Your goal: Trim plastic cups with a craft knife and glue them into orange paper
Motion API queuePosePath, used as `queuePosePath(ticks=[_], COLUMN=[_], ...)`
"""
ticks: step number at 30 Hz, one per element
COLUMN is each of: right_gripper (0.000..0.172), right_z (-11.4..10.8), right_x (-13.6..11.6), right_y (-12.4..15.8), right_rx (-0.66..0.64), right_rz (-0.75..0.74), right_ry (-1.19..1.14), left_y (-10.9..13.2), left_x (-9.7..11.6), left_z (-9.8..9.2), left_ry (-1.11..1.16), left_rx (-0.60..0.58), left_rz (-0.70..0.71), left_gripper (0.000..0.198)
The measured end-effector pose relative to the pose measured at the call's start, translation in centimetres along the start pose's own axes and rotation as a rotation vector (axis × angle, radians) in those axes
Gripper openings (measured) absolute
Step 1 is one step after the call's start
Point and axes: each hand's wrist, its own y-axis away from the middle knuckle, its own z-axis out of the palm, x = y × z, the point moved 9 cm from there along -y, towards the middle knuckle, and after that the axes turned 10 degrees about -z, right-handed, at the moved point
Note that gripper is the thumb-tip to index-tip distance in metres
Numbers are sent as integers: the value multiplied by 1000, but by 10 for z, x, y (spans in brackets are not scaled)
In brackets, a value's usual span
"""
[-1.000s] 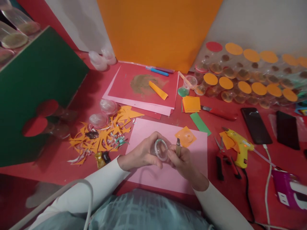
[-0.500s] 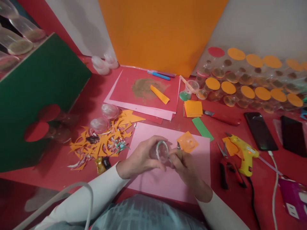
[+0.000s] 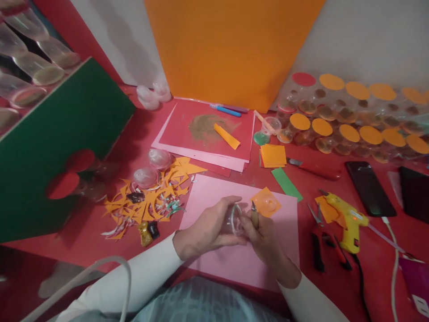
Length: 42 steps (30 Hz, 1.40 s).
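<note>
My left hand is wrapped round a small clear plastic cup, tilted so its whitish rim faces my right hand. My right hand grips a slim craft knife with its pointed metal tip up, away from the cup. The fingers of that hand touch the cup's rim; whether they pinch anything there is hidden. Beneath both hands lies a pink sheet. On it, just beyond my right hand, rests an orange paper square with a clear domed piece on top.
Orange paper scraps and clear domes lie left, before a green box. At right are a yellow glue gun, pliers, a red-handled knife and a phone. Rows of orange-topped clear cups stand behind.
Both hands have shifted slightly right in the picture, and the cup has turned so its opening faces more toward my right hand. The whole view has also shifted a little.
</note>
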Motion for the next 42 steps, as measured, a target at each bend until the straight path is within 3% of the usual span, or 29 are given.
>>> queuePosePath(ticks=[6,11,19,22,26,32,37,42], right_gripper=[49,48,48,50,55,48,56,54], right_z=[6,9,8,5,0,-2,4,9], right_x=[-4,-9,-5,-3,-4,-1,-3,-2], right_y=[0,-1,1,0,-2,-3,-6,-4], right_rx=[-75,-112,-75,-43,-10,-15,-71,-92], right_rz=[-8,17,93,122,87,27,-27,14], right_ry=[-38,-100,-259,-317,-334,-289,-194,-204], left_y=[-1,-3,-10,-14,-20,-19,-17,-16], left_x=[-4,6,22,19,15,17,9,1], left_z=[0,0,-1,2,-4,-18,-12,-6], left_ry=[92,191,300,398,346,219,125,61], left_rx=[-20,-80,-163,-183,-94,5,22,24], left_rz=[-49,-64,-98,-96,-60,-42,-93,-134], left_gripper=[74,71,57,66,81,75,75,73])
